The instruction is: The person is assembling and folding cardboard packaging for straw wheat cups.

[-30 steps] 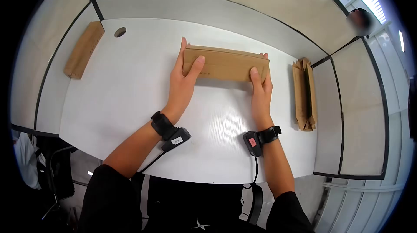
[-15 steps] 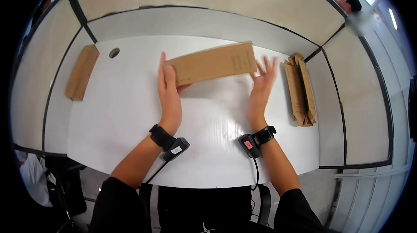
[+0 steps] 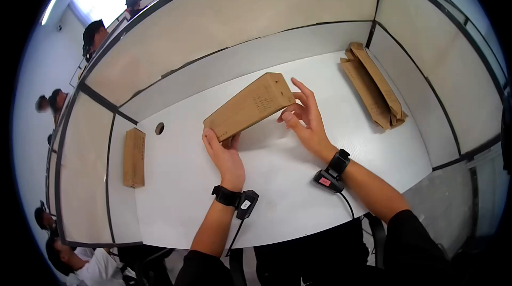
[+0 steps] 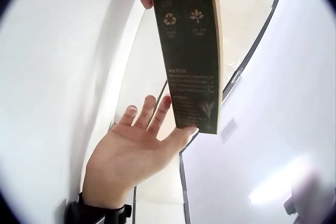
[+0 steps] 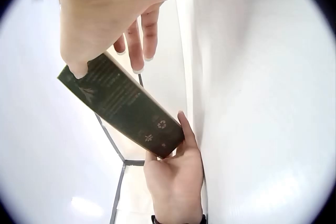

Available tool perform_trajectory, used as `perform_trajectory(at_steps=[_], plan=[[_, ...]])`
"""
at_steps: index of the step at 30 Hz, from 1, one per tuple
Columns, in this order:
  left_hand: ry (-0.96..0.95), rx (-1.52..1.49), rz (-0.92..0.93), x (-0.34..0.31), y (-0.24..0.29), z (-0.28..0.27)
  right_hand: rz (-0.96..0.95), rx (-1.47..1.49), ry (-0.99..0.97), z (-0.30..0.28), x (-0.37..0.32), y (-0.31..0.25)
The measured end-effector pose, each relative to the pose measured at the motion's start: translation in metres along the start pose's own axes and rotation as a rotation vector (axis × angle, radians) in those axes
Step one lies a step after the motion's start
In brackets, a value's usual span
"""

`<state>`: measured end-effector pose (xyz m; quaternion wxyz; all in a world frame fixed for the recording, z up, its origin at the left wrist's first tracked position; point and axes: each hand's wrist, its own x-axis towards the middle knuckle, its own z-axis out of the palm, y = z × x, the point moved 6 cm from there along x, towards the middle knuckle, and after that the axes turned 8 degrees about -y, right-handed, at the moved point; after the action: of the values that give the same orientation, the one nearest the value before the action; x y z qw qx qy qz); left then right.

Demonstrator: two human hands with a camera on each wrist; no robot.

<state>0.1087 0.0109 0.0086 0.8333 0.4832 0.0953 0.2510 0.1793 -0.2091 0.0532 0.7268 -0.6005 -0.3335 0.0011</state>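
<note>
A long brown cardboard box (image 3: pixel 246 106) is held up at a slant over the white table, its right end higher. My left hand (image 3: pixel 228 162) grips its lower left end, thumb on the near face and fingers beneath. At the raised end is my right hand (image 3: pixel 310 127), its fingers spread and loosely bent. The right thumb (image 5: pixel 79 69) touches the box's dark printed side in the right wrist view. That dark side (image 4: pixel 190 50) bears a recycling mark, a plant symbol and small text in the left wrist view.
Another closed cardboard box (image 3: pixel 134 158) stands along the left partition. An opened box with raised flaps (image 3: pixel 376 86) lies by the right partition. Low panels (image 3: pixel 240 57) surround the white table (image 3: pixel 277 195), which has a round hole (image 3: pixel 160 128) at back left. Other people sit beyond the panels.
Both hands gripped the box level at first; the right hand then released its end and now touches it with spread fingers. The box has tilted, right end up. The head view has turned.
</note>
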Motion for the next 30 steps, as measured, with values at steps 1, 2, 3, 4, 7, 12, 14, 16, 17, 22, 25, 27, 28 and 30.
perform_trajectory(at_steps=[1, 2, 3, 4, 7, 12, 14, 16, 17, 22, 25, 27, 28, 30], plan=[[-0.009, 0.000, -0.002, 0.001, 0.001, 0.000, -0.026, -0.019, 0.000, -0.001, 0.000, -0.002], [-0.015, -0.004, -0.006, 0.000, -0.001, -0.001, -0.050, -0.041, -0.003, -0.002, -0.001, -0.005], [-0.021, -0.012, -0.007, 0.001, -0.002, -0.002, -0.066, -0.077, -0.009, -0.002, -0.004, -0.006], [-0.051, -0.005, -0.009, 0.002, -0.002, -0.001, -0.088, -0.115, -0.020, -0.001, -0.004, -0.007], [-0.042, 0.007, -0.015, 0.003, -0.004, -0.003, -0.106, -0.158, -0.032, 0.001, -0.002, -0.012], [-0.001, 0.061, -0.008, 0.001, -0.002, -0.003, -0.095, -0.145, -0.048, 0.006, -0.004, -0.008], [0.020, 0.045, -0.016, 0.000, -0.001, 0.000, -0.102, -0.142, -0.084, 0.008, -0.004, -0.009], [-0.030, 0.053, 0.019, 0.000, 0.003, 0.005, -0.104, -0.196, -0.103, 0.010, -0.005, -0.017], [-0.054, 0.058, 0.033, 0.000, 0.004, 0.007, -0.101, -0.223, -0.111, 0.011, -0.006, -0.019], [-0.032, 0.067, 0.026, -0.001, 0.003, 0.005, -0.056, 0.025, -0.051, 0.012, -0.008, -0.014], [-0.023, 0.101, -0.007, -0.001, 0.006, 0.008, 0.056, 0.103, -0.063, 0.006, -0.007, -0.011], [-0.071, 0.132, -0.048, 0.001, 0.005, 0.011, 0.074, 0.061, -0.064, 0.001, -0.006, -0.005], [-0.090, 0.144, -0.041, 0.000, 0.007, 0.014, 0.035, 0.010, -0.051, 0.000, -0.004, -0.002], [-0.117, 0.171, -0.028, -0.004, 0.012, 0.016, 0.047, -0.031, -0.080, -0.002, -0.004, 0.001]])
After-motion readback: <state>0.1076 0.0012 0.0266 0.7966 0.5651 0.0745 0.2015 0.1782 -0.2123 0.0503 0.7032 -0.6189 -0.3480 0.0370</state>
